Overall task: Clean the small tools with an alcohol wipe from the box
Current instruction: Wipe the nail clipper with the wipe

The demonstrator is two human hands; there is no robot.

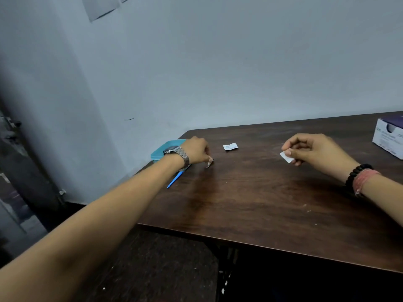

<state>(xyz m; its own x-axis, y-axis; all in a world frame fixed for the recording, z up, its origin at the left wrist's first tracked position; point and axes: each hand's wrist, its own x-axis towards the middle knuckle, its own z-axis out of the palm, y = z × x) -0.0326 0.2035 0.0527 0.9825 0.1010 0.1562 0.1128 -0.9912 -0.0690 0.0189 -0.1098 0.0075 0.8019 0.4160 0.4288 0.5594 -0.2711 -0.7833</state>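
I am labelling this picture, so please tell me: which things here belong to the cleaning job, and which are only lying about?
Job:
- wipe, pinched in right hand
- small metal tool, at the fingertips of left hand
- blue tool
- wipe box
- teal container

Lying about:
- torn wrapper
- papers on the wall
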